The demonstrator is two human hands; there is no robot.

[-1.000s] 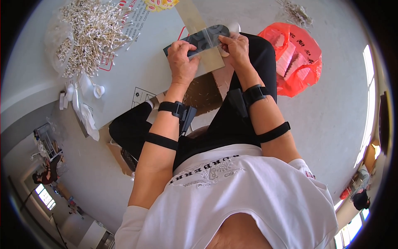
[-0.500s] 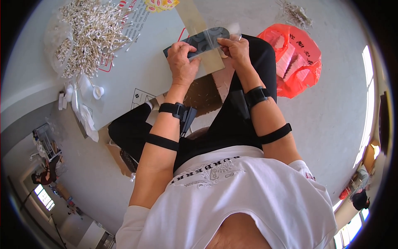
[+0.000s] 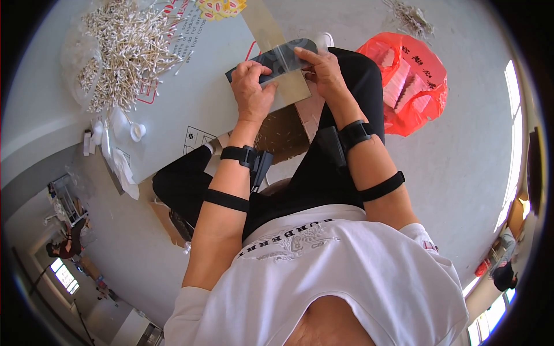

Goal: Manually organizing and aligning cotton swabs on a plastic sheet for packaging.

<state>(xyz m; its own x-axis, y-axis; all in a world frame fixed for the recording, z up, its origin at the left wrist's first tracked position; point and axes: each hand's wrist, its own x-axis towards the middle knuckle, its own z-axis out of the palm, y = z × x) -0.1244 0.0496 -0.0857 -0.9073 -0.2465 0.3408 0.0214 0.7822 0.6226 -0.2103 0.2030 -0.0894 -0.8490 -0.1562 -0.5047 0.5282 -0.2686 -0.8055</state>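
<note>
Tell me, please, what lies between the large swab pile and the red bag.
In the head view, left to right: grey board, left hand, dark rounded sheet, right hand, and black trouser leg.

a heap of swabs [image 3: 130, 55] lies on the left of the worktop [image 3: 199, 95], packets [image 3: 221, 8] to its right. tape [image 3: 296, 89] runs along the worktop's right side; a pouch [image 3: 278, 61] is over it, between the left hand [image 3: 253, 93] and the right hand [image 3: 329, 73]. an open box [image 3: 283, 134] sits at the near edge, between the legs [image 3: 363, 86]. right of the legs, a bag [image 3: 428, 60] holds packs [image 3: 397, 83], and beyond it a second swab pile [image 3: 411, 19] lies on the floor [image 3: 467, 155].
</note>
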